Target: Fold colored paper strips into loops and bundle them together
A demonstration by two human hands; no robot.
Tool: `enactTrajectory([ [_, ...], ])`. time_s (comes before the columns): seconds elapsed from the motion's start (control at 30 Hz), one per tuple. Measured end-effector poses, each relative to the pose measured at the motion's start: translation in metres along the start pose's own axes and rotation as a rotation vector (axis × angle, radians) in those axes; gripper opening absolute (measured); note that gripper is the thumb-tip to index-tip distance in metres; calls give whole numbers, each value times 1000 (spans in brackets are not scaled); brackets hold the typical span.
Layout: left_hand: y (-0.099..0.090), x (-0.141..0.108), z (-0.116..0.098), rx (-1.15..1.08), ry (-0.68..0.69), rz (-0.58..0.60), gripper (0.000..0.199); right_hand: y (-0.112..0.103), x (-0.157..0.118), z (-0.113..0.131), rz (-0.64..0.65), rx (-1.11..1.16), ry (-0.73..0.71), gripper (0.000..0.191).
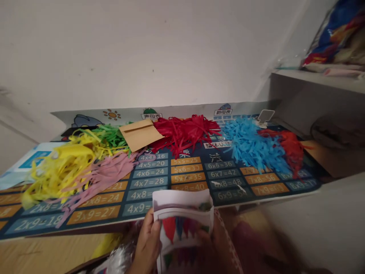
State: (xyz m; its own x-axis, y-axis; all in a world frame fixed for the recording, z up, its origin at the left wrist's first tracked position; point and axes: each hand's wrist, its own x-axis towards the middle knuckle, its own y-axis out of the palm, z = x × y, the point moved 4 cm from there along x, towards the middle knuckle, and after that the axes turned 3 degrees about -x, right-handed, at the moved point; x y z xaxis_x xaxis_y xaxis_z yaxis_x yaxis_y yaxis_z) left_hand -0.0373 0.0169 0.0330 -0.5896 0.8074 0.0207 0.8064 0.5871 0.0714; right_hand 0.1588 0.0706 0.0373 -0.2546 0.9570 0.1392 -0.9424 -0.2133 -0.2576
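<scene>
Both my hands hold a white printed sheet (182, 224) at the table's front edge. It shows small pictures of coloured tassels, and its top edge looks folded or layered. My left hand (148, 238) grips its left side, the thumb lying on the front. My right hand (215, 238) has hold of the right side and is dim and blurred. Beyond the sheet, strips lie in bunches: yellow (68, 163), pink (111, 169), green (110, 136), dark red (185, 131), blue (253, 142) and orange-red (292, 146). A brown envelope (141, 135) rests between the green and dark red bunches.
A dark mat printed with times tables (148, 173) covers the table, its back edge turned up against the wall (159, 57). A white hook-like piece (265, 117) stands behind the blue strips. Shelving (322, 78) is at the right. Crinkled silvery plastic (121, 258) lies below the front edge.
</scene>
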Motion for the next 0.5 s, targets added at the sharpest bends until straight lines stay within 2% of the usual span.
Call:
enactTrajectory([
  [0.1,1,9,3,-149,-88,148,47,2,2,-9,-46,132,-48,45],
  [0.17,2,10,5,-187,-113,199,44,1,4,-13,-75,206,-76,54],
  [0.27,1,8,5,-135,-54,165,37,-3,3,-17,-130,153,-39,58],
  [0.37,-2,2,3,-142,62,84,44,-12,-1,-24,-175,-21,25,57],
  [0.43,-5,-1,3,-123,147,46,46,-20,-2,-29,-179,-82,11,57],
  [0.5,-9,-2,5,-20,224,28,37,-27,0,-37,-178,-101,-21,56],
])
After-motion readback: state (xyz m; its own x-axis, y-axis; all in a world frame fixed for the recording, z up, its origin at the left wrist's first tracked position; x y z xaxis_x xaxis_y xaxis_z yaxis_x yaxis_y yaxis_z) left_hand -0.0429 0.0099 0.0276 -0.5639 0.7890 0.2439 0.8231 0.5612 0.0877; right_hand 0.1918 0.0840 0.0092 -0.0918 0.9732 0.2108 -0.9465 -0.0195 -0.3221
